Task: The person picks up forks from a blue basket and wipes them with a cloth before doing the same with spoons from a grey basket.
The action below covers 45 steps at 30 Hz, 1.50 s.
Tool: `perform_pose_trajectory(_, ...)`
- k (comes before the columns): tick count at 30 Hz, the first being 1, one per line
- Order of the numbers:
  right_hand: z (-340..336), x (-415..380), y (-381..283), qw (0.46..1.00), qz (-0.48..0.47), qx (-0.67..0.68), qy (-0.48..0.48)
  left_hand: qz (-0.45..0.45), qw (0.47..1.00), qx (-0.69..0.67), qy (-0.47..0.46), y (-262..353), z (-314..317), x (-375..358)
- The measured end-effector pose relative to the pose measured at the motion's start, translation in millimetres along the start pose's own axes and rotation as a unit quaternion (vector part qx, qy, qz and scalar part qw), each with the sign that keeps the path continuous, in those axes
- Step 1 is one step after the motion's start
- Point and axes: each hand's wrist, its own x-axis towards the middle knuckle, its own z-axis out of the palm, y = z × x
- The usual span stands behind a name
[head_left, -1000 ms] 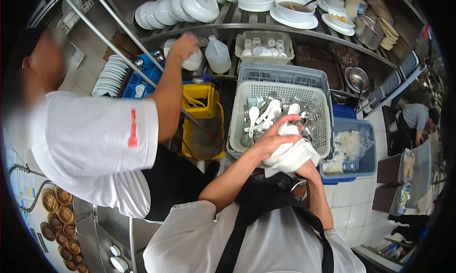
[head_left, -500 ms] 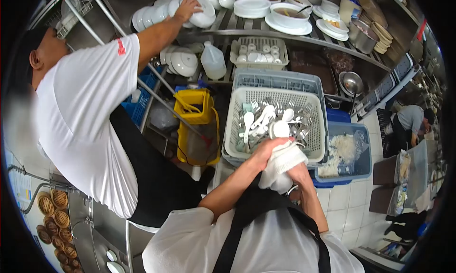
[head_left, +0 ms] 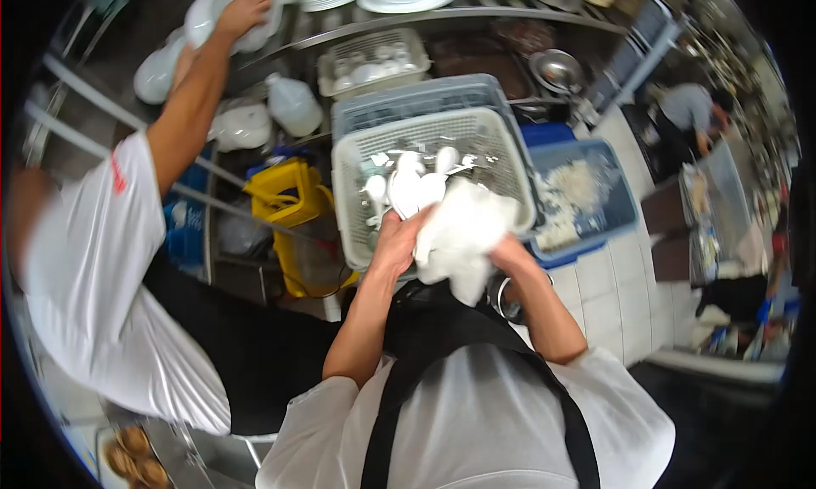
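Observation:
In front of me my left hand (head_left: 396,241) is closed around white spoons (head_left: 411,196), whose bowls point away over the basket. A white cloth (head_left: 469,227) hangs beside it, bunched and blurred. My right hand (head_left: 512,258) grips the cloth's right side, its fingers partly hidden by the fabric. Below the spoons, a pale perforated basket (head_left: 347,170) holds loose cutlery, with more white spoons and metal pieces. It rests in a grey crate (head_left: 416,95).
To the left, a co-worker's hand (head_left: 245,11) reaches among white bowls (head_left: 204,17) on the shelf. A yellow bucket (head_left: 285,196) stands beneath. On the right is a blue tub (head_left: 625,201) with white scraps. Another person (head_left: 687,119) bends farther right.
The view has swung, shifting the scene left and up. The cloth has spread out from its wrapped bunch, baring the spoons in my left hand. The co-worker's arm still reaches toward the bowls.

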Motion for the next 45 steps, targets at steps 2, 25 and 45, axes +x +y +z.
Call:
perform_pose_trajectory(2, 5, 14, 0, 0.985, -0.047, -0.143, 0.083, -0.008, 0.998, 0.023, -0.054, -23, 6, 5)
perform_pose_trajectory(25, 32, 8, 4, 0.852, 0.214, 0.362, 0.311, 0.107, 0.973, 0.206, -0.004, -15, 30, -34)
perform_pose_trajectory(45, -7, 16, 4, 0.981, 0.003, 0.041, 0.190, 0.036, 0.982, 0.165, -0.081, -7, 58, -7)
